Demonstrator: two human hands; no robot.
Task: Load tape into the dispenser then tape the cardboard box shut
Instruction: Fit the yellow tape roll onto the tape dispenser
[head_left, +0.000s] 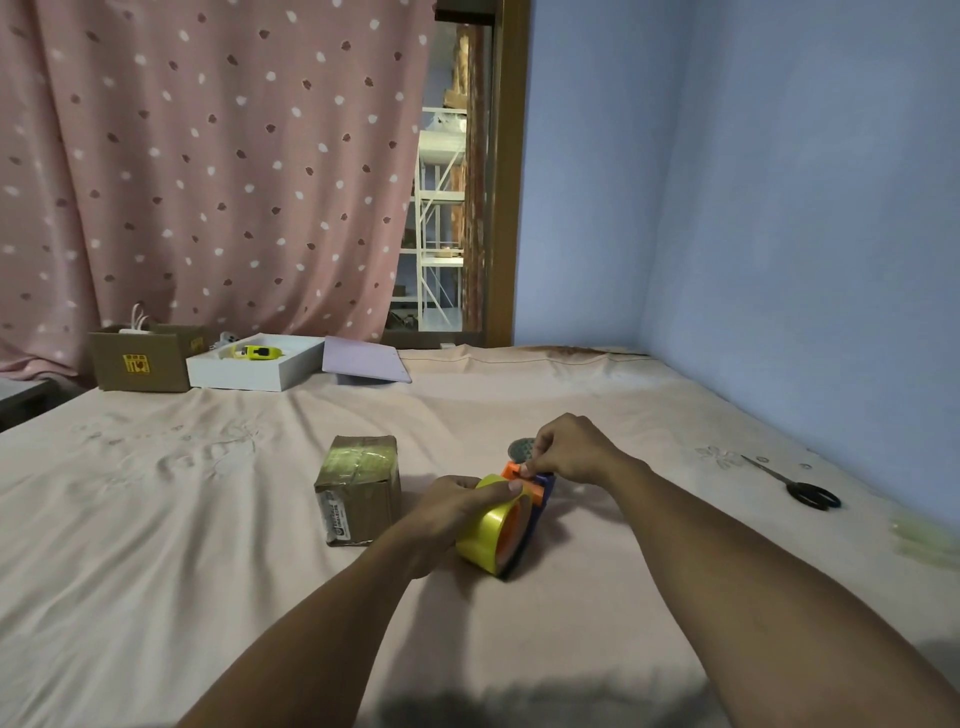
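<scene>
A yellow tape roll (480, 538) sits in a blue and orange dispenser (540, 493) on the bed, near the middle of the view. My left hand (449, 512) grips the roll from the left, thumb on its top edge. My right hand (569, 449) pinches at the orange front part of the dispenser with its fingertips. A small cardboard box (361, 491), its top covered in shiny tape, stands just left of my left hand, apart from it.
Black scissors (802, 488) lie at the right near the blue wall. At the back left stand a brown carton (143, 361), a white open box (254, 364) and a lilac lid (363, 361). A crumpled clear scrap (924, 535) lies at the far right.
</scene>
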